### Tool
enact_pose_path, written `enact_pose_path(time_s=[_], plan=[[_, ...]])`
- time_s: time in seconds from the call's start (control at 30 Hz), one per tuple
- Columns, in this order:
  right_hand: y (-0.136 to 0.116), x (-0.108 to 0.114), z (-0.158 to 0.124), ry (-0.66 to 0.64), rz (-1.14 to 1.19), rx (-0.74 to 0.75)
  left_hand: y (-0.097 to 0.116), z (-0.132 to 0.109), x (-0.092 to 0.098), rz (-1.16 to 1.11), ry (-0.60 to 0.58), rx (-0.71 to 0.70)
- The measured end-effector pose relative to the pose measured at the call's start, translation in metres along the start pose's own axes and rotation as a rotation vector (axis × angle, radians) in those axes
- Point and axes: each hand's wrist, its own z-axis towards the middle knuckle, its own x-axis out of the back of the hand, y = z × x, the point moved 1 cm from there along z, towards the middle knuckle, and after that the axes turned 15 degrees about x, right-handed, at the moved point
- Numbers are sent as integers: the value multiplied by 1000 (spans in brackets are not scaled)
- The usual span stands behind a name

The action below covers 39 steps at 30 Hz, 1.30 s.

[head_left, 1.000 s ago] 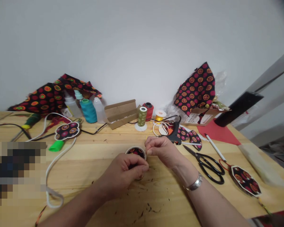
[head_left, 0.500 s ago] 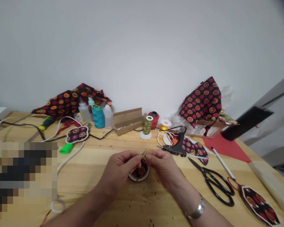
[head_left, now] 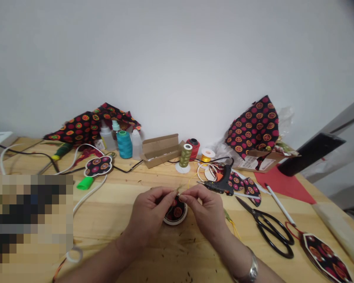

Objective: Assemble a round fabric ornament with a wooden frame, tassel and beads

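My left hand and my right hand meet above the middle of the table. Each is closed in a pinch on a thin olive-yellow cord at the top of a small round piece. That piece has dark patterned fabric inside a white rim, and my left fingers partly cover it. Beside my right wrist lies a green tassel with yellow cord, partly hidden by the arm. Fine detail of the cord between my fingertips is too small to make out.
Black scissors and a white pen lie to the right, near an octagonal fabric piece. A black glue gun rests behind my right hand. Thread spools, including a teal one, and an open cardboard box stand along the wall.
My hands have drawn slightly apart, and my right fingers have shifted. More of the round piece and the green tassel now shows. The whole view has moved a little.
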Motion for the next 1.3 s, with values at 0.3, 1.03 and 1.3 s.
enact_pose_path(time_s=[0.3,1.03,1.3], plan=[[-3,0,-4,-31,-10,145,5,-4,0,33,-13,-26],[4,-4,4,9,529,-525,6,-3,1,-85,-331,61],[6,10,13,-126,490,-333,0,-4,-3,-109,-657,226]])
